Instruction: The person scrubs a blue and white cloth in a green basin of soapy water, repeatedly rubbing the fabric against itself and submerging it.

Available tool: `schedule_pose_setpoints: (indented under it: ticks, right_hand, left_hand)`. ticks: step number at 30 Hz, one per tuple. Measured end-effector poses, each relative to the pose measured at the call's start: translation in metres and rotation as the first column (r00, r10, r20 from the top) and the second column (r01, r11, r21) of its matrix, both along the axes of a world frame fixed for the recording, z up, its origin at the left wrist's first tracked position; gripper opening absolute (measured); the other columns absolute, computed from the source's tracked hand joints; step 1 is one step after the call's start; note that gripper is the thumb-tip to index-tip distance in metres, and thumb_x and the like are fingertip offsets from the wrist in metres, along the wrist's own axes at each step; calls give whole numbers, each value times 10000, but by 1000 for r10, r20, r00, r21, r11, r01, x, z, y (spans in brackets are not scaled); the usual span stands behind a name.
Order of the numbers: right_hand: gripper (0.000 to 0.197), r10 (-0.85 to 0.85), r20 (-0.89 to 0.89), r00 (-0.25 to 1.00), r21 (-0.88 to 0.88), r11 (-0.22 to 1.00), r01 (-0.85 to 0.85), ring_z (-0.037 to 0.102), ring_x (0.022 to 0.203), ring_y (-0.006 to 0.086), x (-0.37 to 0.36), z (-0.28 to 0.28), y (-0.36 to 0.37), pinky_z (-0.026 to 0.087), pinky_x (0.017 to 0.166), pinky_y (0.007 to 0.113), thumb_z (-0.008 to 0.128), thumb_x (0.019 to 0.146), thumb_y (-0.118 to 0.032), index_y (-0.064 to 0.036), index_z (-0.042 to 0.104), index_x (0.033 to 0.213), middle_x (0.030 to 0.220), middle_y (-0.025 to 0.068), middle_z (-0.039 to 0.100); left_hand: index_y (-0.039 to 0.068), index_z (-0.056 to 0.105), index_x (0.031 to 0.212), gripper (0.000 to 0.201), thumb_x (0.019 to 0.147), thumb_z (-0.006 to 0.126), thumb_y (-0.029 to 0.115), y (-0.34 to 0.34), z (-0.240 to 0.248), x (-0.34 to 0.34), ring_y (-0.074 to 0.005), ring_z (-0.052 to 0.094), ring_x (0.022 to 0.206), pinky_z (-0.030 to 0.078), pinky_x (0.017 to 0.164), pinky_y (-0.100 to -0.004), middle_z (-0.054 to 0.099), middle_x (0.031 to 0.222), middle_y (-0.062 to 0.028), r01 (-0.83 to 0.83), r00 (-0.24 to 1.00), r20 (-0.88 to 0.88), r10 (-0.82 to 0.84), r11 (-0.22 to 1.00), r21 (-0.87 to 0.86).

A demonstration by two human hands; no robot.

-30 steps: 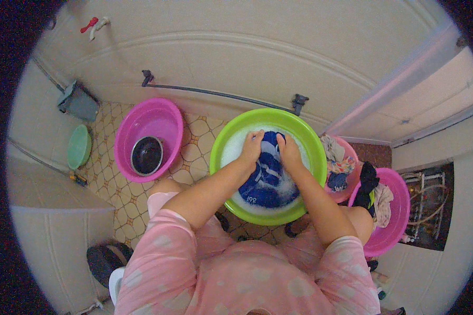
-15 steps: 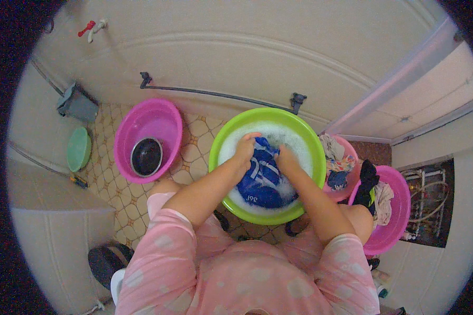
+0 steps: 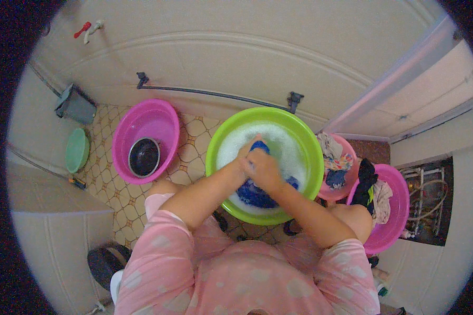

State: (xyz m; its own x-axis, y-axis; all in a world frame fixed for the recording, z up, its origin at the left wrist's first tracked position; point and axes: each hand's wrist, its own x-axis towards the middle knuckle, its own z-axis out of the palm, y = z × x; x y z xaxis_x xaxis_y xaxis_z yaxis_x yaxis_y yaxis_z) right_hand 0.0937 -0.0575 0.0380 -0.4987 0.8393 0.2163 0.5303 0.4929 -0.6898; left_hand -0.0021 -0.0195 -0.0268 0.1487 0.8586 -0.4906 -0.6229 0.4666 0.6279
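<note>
A bright green basin (image 3: 316, 167) of white suds stands between my knees. In it lies a wet blue garment (image 3: 256, 195), partly sunk in the foam, its upper part bunched up between my hands. My left hand (image 3: 245, 152) is closed around the bunched cloth. Across it lies my right hand (image 3: 264, 169), also closed on the garment, its knuckles close against the left hand. A tuft of blue cloth sticks out above the fingers; the fingertips are largely hidden.
Left of me, a magenta basin (image 3: 169, 123) holds a dark round pot (image 3: 144, 157). At right stand a pink basin (image 3: 348, 148) and another magenta basin (image 3: 403, 210), both with clothes. A grey bar (image 3: 215, 95) runs along the wall; a red-handled tap (image 3: 92, 31) is at upper left.
My right hand has moved left, from the garment's right side to against my left hand. The cloth, earlier spread out between the hands, is now bunched up and lower in the suds.
</note>
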Motion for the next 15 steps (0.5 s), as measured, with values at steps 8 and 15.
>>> schedule_pose_setpoints:
  ticks: [8, 15]
  right_hand:
    - [244, -254, -6, 967, -52, 966, 253, 564, 662, 341, 17, -10, 40, 447, 589, 437, 477, 785, -294, -77, 584, 811, 765, 147, 575]
    - [191, -213, -6, 977, 118, 970, 212, 540, 605, 329, 10, -15, 19, 423, 549, 403, 538, 754, -222, -47, 558, 680, 657, 158, 538]
  left_hand:
    - [79, 534, 938, 264, 852, 439, 310, -6, 8, 22, -189, 549, 799, 454, 684, -341, 566, 857, -70, 2, 991, 134, 18, 990, -144]
    - [102, 537, 962, 254, 857, 406, 293, -21, 33, 25, -201, 562, 839, 456, 750, -353, 583, 919, -69, -8, 993, 119, 12, 999, -36]
